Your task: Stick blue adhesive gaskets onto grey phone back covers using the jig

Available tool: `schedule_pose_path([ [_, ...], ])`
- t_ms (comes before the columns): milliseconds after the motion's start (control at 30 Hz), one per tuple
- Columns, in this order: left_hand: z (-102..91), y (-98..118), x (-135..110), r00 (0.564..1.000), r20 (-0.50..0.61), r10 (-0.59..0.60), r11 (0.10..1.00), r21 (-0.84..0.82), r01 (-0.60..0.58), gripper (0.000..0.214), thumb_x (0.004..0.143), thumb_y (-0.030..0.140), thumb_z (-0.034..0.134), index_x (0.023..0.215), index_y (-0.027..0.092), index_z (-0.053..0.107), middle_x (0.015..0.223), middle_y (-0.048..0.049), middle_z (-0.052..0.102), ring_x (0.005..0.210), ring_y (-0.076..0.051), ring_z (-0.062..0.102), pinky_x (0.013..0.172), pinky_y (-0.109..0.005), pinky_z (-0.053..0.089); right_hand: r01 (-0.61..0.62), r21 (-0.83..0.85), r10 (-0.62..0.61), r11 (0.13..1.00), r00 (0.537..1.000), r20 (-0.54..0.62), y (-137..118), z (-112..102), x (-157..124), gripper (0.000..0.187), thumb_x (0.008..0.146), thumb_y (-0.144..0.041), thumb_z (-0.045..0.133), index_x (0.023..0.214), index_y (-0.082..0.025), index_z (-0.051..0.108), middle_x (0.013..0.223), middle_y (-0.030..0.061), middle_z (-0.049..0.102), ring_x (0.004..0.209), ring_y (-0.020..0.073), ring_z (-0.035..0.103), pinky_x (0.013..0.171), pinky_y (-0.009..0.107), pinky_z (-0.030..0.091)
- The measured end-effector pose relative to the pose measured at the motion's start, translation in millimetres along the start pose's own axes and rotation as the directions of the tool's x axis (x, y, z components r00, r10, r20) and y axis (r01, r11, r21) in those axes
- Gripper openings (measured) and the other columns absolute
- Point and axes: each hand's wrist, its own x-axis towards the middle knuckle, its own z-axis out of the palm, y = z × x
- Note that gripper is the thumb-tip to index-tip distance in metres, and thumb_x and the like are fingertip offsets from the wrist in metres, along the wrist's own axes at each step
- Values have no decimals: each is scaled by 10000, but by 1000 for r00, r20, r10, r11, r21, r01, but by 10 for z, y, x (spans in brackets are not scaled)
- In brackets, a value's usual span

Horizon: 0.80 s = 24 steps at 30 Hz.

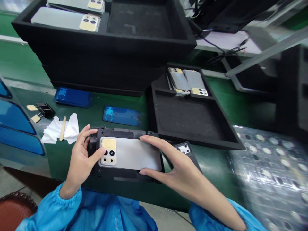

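A silver phone back cover (pixel 134 155) with a yellow-filmed camera block lies in a black jig (pixel 113 173) at the near edge of the green bench. My left hand (pixel 80 158) grips the cover's camera end, its thumb pressed on the camera block. My right hand (pixel 173 163) pinches the other end, index finger along the far edge and thumb on the near edge.
A black foam tray (pixel 192 118) holding two silver covers sits to the right behind the jig, and stacked black trays (pixel 101 45) with more covers stand at the back. Blue films (pixel 121 115), white wipes with a wooden stick (pixel 61 128) and a clear blister sheet (pixel 269 166) lie around.
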Motion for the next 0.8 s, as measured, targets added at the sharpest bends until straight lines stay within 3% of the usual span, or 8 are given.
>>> schedule_pose_path([
  [433,-8,-15,-21,999,34,34,999,10,-35,369,764,307,828,1102,275,682,1555,-66,475,1474,-254,423,1175,-355,405,-28,39,28,999,1000,11,12,13,11,715,842,-200,749,1472,-320,435,1481,67,596,1351,300,590,1101,457,544],
  [667,-28,-3,-15,995,67,71,996,52,-74,256,796,308,779,1024,247,681,1590,-94,424,1522,-293,337,1185,-403,397,-52,44,51,998,998,22,-1,20,20,699,847,-213,736,1480,-294,450,1497,82,588,1369,311,574,1124,486,519],
  [800,-13,28,10,997,55,57,998,19,-59,360,766,285,782,1086,252,621,1553,-109,468,1478,-298,415,1196,-448,388,-70,21,69,997,997,32,4,18,24,692,851,-242,748,1483,-286,469,1533,89,552,1430,335,497,1140,535,494],
])
